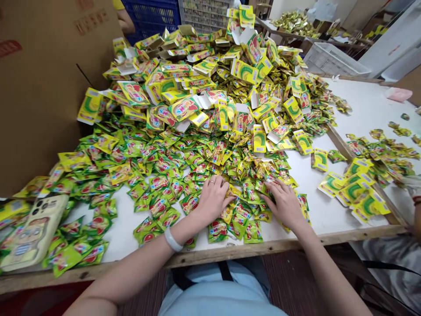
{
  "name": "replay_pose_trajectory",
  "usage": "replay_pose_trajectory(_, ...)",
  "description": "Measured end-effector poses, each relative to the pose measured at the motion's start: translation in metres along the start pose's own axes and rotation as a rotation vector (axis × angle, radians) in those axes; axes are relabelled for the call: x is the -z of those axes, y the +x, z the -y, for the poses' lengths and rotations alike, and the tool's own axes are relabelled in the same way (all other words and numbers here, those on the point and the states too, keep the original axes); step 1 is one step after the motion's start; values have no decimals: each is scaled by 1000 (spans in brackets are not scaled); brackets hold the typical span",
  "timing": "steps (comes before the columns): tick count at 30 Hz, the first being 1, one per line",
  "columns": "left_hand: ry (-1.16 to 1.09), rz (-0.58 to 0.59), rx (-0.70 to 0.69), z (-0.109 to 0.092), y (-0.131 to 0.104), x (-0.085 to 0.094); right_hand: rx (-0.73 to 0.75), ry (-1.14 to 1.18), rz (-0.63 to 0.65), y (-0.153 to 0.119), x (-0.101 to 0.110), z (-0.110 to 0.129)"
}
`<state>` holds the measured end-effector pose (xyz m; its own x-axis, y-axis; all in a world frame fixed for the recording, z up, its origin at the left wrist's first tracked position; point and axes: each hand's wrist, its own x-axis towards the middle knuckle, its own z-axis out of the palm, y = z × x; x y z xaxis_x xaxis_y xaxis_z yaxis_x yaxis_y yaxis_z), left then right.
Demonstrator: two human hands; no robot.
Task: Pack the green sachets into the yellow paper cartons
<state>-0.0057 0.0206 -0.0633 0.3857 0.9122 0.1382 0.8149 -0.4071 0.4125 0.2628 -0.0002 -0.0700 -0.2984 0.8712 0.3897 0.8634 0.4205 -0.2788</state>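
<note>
My left hand [213,198] rests palm down on the pile of small green candy packets [162,164], its fingers bent over them and the thumb apart. Opposite it, my right hand [285,204] reaches in from the right, fingers and thumb apart, touching packets at the heap's near edge. Between the two hands lie several green packets [241,213] with red fruit prints. Neither hand visibly grips a packet, though the fingertips are partly hidden. Behind the packets rises a large heap of yellow-green printed boxes [184,107], some with flaps up.
A phone [36,230] in a cartoon case lies at the left, beside a big cardboard carton [49,87]. Flattened yellow boxes [355,188] lie at the right by a wooden divider [338,142]. A wooden rim [263,249] edges the table. Another person's arm [417,210] shows far right.
</note>
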Motion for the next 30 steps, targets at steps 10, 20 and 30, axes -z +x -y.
replay_pose_trajectory(10,-916,-87,149,1,2,1,-69,607,-31,29,22,50)
replay_pose_trajectory(20,-1434,2,362,-17,-2,8,-90,646,-22,41,-4,71)
replay_pose_trajectory(30,-690,-292,-54,14,56,41,-553,1345,-27,46,-15,77)
